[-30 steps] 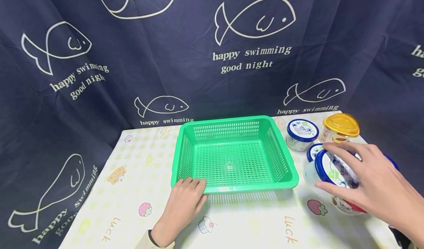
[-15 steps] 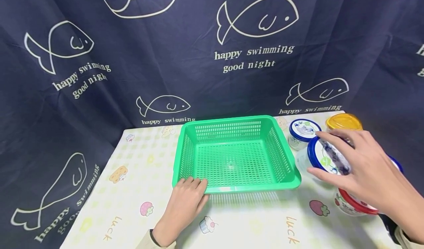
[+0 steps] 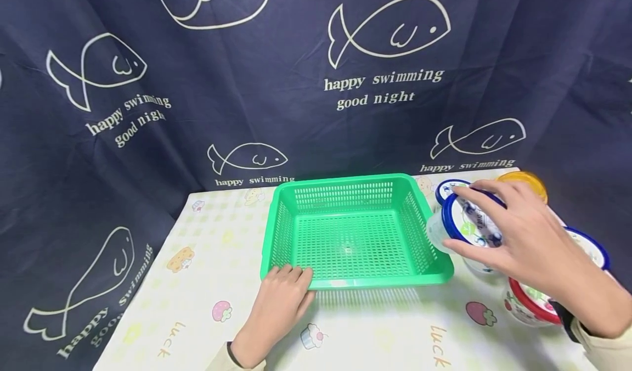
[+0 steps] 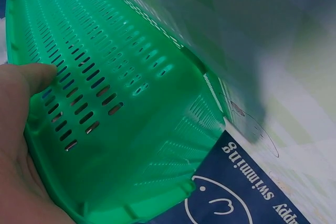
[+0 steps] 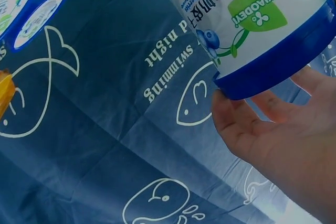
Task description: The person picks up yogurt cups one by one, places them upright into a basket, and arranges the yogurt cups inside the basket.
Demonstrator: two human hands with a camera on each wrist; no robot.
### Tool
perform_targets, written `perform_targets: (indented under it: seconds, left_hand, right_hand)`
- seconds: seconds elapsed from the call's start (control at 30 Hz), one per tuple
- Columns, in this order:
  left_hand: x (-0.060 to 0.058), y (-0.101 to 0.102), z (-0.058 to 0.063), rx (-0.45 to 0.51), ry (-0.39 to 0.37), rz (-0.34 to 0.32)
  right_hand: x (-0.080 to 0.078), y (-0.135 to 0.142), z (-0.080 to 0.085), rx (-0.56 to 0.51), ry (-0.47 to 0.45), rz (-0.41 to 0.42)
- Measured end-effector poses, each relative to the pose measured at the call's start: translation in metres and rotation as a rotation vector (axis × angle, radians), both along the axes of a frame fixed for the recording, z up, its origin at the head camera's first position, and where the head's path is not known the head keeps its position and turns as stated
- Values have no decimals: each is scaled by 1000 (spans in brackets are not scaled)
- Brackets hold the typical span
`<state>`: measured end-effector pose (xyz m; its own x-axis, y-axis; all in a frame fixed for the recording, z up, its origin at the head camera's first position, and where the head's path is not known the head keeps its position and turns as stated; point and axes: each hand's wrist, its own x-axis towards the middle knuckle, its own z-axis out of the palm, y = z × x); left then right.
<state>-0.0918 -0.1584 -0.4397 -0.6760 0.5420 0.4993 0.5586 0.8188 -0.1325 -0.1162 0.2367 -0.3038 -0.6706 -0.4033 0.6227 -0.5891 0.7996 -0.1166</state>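
Observation:
My left hand (image 3: 281, 305) grips the near rim of a green plastic basket (image 3: 355, 281), left of its middle; the left wrist view has the thumb against the slotted outer wall. The basket holds nothing. My right hand (image 3: 528, 234) holds a plastic tub with a blue lid (image 3: 471, 223) by that lid, fingers and thumb on its edge. This tub is tilted, raised off the table, and close beside the basket's right wall. Blueberries and a green leaf are printed on the tub's side (image 5: 257, 19) in the right wrist view.
Several more lidded tubs stand at the table's right: a red-lidded tub (image 3: 530, 305), a blue-lidded tub (image 3: 590, 247), a yellow-lidded tub (image 3: 528, 183), and another blue lid (image 3: 446, 187) partly hidden behind the held tub. A dark blue fish-print curtain (image 3: 296, 85) hangs behind the patterned tablecloth (image 3: 207, 283).
My right hand has lifted the blue-lidded tub and carried it left towards the basket, uncovering more of the red-lidded tub. My left hand stays on the rim.

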Motion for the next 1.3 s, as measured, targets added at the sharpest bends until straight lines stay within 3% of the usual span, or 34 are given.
perform_targets:
  seconds: [0.23,0.47,0.73,1.3]
  left_hand:
    - [0,0,-1,6,-5,-2]
    - [1,0,-1,-3,-9,1]
    - [-2,0,-3,10,2,-2]
    - [-3,-1,-4,11,21,-5]
  right_hand:
    - [-14,-11,1,-6,10,68]
    - [-25,-24,2,30,-33,69]
    - [-38,-32,0,47,10,123]
    - [-69,-47,-6,122,-30,87]
